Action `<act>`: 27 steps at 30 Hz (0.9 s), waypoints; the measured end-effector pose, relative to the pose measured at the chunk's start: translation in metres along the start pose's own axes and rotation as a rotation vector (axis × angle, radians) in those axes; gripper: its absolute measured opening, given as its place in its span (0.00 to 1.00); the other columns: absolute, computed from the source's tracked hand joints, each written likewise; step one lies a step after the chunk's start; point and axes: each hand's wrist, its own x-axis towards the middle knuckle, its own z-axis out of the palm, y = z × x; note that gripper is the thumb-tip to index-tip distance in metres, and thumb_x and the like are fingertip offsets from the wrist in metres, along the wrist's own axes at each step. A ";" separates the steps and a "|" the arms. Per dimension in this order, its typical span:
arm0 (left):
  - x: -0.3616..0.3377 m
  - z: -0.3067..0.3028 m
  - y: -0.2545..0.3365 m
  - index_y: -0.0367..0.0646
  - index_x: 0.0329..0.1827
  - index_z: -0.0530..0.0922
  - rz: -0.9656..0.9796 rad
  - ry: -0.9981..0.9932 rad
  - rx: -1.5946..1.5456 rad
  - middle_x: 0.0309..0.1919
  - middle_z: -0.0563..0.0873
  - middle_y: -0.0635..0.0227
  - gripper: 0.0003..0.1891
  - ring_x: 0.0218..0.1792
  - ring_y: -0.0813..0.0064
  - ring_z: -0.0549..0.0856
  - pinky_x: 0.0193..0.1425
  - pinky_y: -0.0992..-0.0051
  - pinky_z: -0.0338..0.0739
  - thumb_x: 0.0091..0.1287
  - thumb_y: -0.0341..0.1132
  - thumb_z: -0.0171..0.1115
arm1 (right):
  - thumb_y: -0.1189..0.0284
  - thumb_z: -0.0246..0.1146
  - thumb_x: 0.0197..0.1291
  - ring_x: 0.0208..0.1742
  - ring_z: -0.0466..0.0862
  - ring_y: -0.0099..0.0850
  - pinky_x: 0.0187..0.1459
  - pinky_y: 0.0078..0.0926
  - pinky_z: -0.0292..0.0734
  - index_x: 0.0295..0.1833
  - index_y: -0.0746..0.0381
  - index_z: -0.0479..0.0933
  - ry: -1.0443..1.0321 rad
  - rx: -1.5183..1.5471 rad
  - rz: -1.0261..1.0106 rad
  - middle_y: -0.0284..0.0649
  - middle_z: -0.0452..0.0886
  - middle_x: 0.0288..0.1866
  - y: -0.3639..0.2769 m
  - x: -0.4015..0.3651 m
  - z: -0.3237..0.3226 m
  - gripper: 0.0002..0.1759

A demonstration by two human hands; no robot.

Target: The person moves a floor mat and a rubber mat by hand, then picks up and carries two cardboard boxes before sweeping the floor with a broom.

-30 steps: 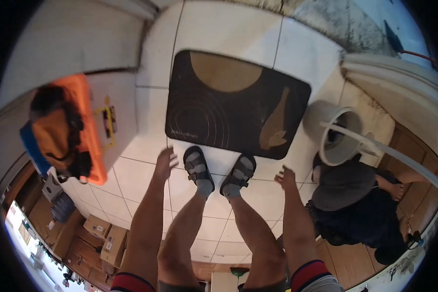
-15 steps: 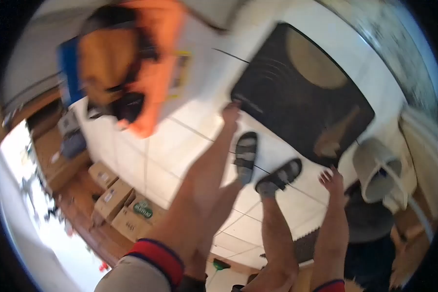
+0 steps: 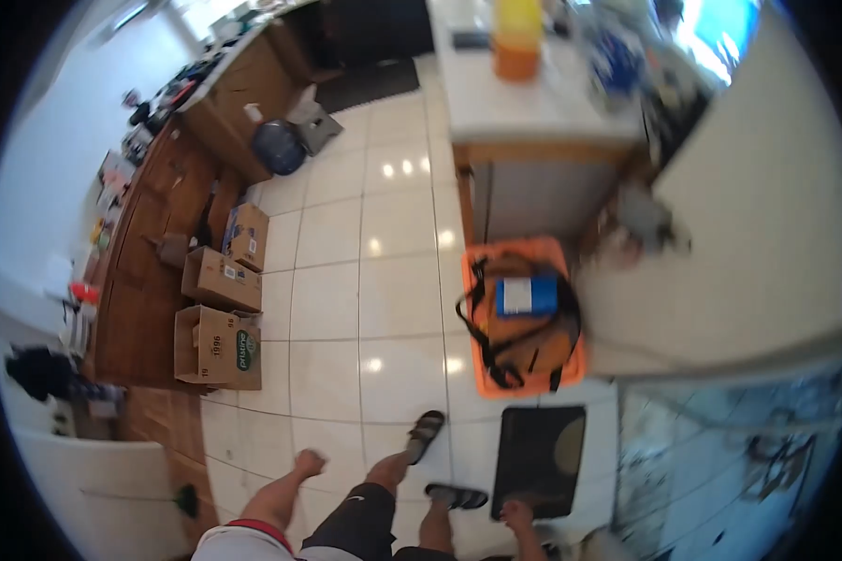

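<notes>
A dark mat [image 3: 533, 449] with a tan round patch lies flat on the tiled floor, right of my feet. My left hand [image 3: 311, 462] hangs over bare tiles to the left, fingers curled in and holding nothing I can see. Across the mat's near edge, from this view, appears my right hand [image 3: 516, 513]; its fingers are small and blurred, and contact with the mat cannot be made out. Just beyond the mat stands an orange crate [image 3: 578, 360] carrying a brown and black bag [image 3: 533, 341] with a blue packet [image 3: 526, 296] on top.
Several cardboard boxes [image 3: 217, 346] stand along the wooden cabinet [image 3: 140, 280] at left. A white-topped counter [image 3: 496, 117] rises ahead, and a pale wall [image 3: 739, 234] is at right. A glossy panel [image 3: 711, 477] lies at lower right. White tiles run forward between them.
My view has swung round and lifted, now showing the room ahead. My left hand has come away from the mat's corner. The right hand's spread fingers no longer show clearly.
</notes>
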 end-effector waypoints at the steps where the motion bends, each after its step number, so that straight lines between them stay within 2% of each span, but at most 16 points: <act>1: -0.031 -0.026 -0.043 0.40 0.16 0.79 -0.004 -0.002 -0.116 0.15 0.81 0.62 0.18 0.18 0.67 0.80 0.30 0.68 0.76 0.53 0.46 0.55 | 0.67 0.56 0.55 0.24 0.79 0.23 0.20 0.22 0.72 0.39 0.61 0.75 -0.022 -0.157 -0.131 0.37 0.79 0.26 -0.032 -0.002 -0.006 0.10; 2: -0.045 -0.015 -0.103 0.39 0.17 0.80 -0.052 0.054 -0.185 0.15 0.81 0.61 0.18 0.18 0.70 0.81 0.33 0.72 0.77 0.53 0.46 0.55 | 0.67 0.55 0.56 0.23 0.78 0.23 0.20 0.21 0.72 0.40 0.61 0.74 0.035 -0.158 -0.196 0.37 0.79 0.26 -0.118 -0.037 -0.013 0.11; 3: -0.074 -0.057 -0.106 0.37 0.19 0.79 -0.399 -0.077 -0.256 0.18 0.82 0.60 0.15 0.18 0.69 0.81 0.33 0.72 0.77 0.52 0.42 0.56 | 0.67 0.54 0.57 0.23 0.78 0.24 0.20 0.23 0.73 0.42 0.61 0.73 0.032 -0.089 -0.095 0.37 0.78 0.26 -0.149 -0.033 -0.019 0.11; 4: -0.108 -0.067 -0.126 0.33 0.22 0.78 -0.282 0.257 -0.188 0.23 0.83 0.58 0.13 0.17 0.68 0.81 0.33 0.71 0.78 0.50 0.38 0.57 | 0.66 0.53 0.57 0.22 0.78 0.25 0.20 0.24 0.73 0.44 0.61 0.71 0.029 -0.009 0.009 0.38 0.78 0.26 -0.180 -0.029 -0.020 0.12; 6: -0.116 -0.081 -0.167 0.36 0.17 0.79 -0.395 -0.145 -0.168 0.22 0.83 0.58 0.12 0.25 0.64 0.83 0.35 0.74 0.78 0.42 0.38 0.61 | 0.67 0.52 0.58 0.22 0.78 0.27 0.21 0.25 0.74 0.44 0.61 0.70 0.090 0.107 0.056 0.38 0.77 0.26 -0.251 -0.026 -0.024 0.12; 8: -0.102 -0.088 -0.173 0.34 0.27 0.79 -0.893 -0.098 -0.828 0.29 0.83 0.55 0.14 0.30 0.65 0.83 0.35 0.74 0.79 0.41 0.35 0.62 | 0.67 0.51 0.58 0.22 0.78 0.28 0.21 0.26 0.75 0.45 0.61 0.68 0.142 0.246 0.117 0.38 0.77 0.26 -0.303 -0.023 -0.014 0.12; 10: -0.061 -0.091 -0.174 0.32 0.34 0.78 -0.807 -0.006 -0.571 0.31 0.82 0.52 0.18 0.27 0.65 0.83 0.32 0.75 0.79 0.42 0.36 0.61 | 0.69 0.50 0.59 0.22 0.78 0.31 0.21 0.28 0.75 0.46 0.60 0.65 0.285 0.297 0.174 0.39 0.76 0.26 -0.343 -0.009 0.002 0.11; 12: -0.016 -0.138 -0.130 0.29 0.35 0.76 -0.600 0.150 -1.315 0.23 0.80 0.57 0.14 0.19 0.69 0.80 0.24 0.72 0.79 0.51 0.33 0.59 | 0.69 0.51 0.58 0.22 0.78 0.31 0.21 0.29 0.75 0.46 0.60 0.66 0.351 0.194 0.335 0.42 0.76 0.26 -0.410 -0.027 0.035 0.11; 15: 0.065 -0.257 -0.075 0.32 0.32 0.78 -0.301 0.011 -1.197 0.22 0.80 0.58 0.11 0.19 0.72 0.80 0.23 0.75 0.78 0.54 0.33 0.59 | 0.69 0.51 0.59 0.25 0.79 0.34 0.22 0.33 0.75 0.49 0.64 0.66 0.055 0.037 0.330 0.44 0.77 0.29 -0.418 0.009 0.044 0.15; 16: 0.105 -0.264 -0.073 0.35 0.31 0.79 -0.153 0.119 -0.989 0.20 0.80 0.60 0.11 0.19 0.74 0.80 0.24 0.77 0.77 0.54 0.36 0.59 | 0.69 0.51 0.59 0.25 0.79 0.34 0.22 0.33 0.75 0.49 0.64 0.66 0.052 0.034 0.323 0.44 0.77 0.29 -0.443 0.017 0.054 0.15; 18: 0.134 -0.331 -0.037 0.37 0.28 0.79 -0.068 0.440 -1.229 0.18 0.80 0.61 0.12 0.19 0.74 0.81 0.23 0.76 0.76 0.55 0.39 0.58 | 0.69 0.48 0.59 0.18 0.75 0.29 0.19 0.27 0.72 0.48 0.61 0.65 0.114 -0.175 0.571 0.40 0.73 0.23 -0.502 0.026 0.073 0.12; 20: 0.167 -0.392 -0.030 0.36 0.30 0.79 -0.040 0.306 -1.319 0.18 0.79 0.62 0.12 0.19 0.74 0.80 0.23 0.76 0.76 0.55 0.39 0.57 | 0.70 0.55 0.56 0.25 0.79 0.34 0.25 0.33 0.75 0.50 0.63 0.66 0.142 -0.076 0.510 0.44 0.76 0.27 -0.519 0.065 0.079 0.16; 23: 0.222 -0.438 -0.033 0.34 0.34 0.78 -0.081 0.071 -1.340 0.19 0.79 0.62 0.11 0.18 0.75 0.79 0.22 0.76 0.77 0.55 0.36 0.57 | 0.67 0.51 0.56 0.17 0.74 0.30 0.18 0.31 0.71 0.47 0.61 0.67 -0.020 -0.092 0.364 0.40 0.71 0.18 -0.589 0.118 0.090 0.15; 24: 0.241 -0.448 -0.042 0.34 0.36 0.77 -0.161 -0.029 -1.271 0.20 0.79 0.62 0.12 0.18 0.76 0.79 0.22 0.76 0.77 0.55 0.34 0.57 | 0.65 0.51 0.55 0.16 0.73 0.31 0.17 0.32 0.69 0.42 0.61 0.68 -0.107 -0.209 0.131 0.41 0.71 0.19 -0.615 0.137 0.094 0.12; 25: 0.258 -0.448 -0.056 0.33 0.37 0.76 -0.209 -0.070 -1.301 0.20 0.78 0.63 0.11 0.17 0.77 0.78 0.22 0.75 0.77 0.55 0.32 0.57 | 0.63 0.50 0.55 0.15 0.72 0.32 0.16 0.33 0.68 0.37 0.60 0.69 -0.194 -0.330 -0.100 0.41 0.71 0.19 -0.637 0.160 0.094 0.12; 27: 0.275 -0.457 -0.064 0.32 0.35 0.75 -0.336 0.066 -1.426 0.20 0.78 0.62 0.10 0.16 0.77 0.77 0.20 0.75 0.76 0.54 0.31 0.57 | 0.61 0.50 0.55 0.16 0.73 0.36 0.16 0.37 0.67 0.30 0.60 0.70 -0.131 -0.274 -0.097 0.45 0.73 0.22 -0.681 0.227 0.102 0.13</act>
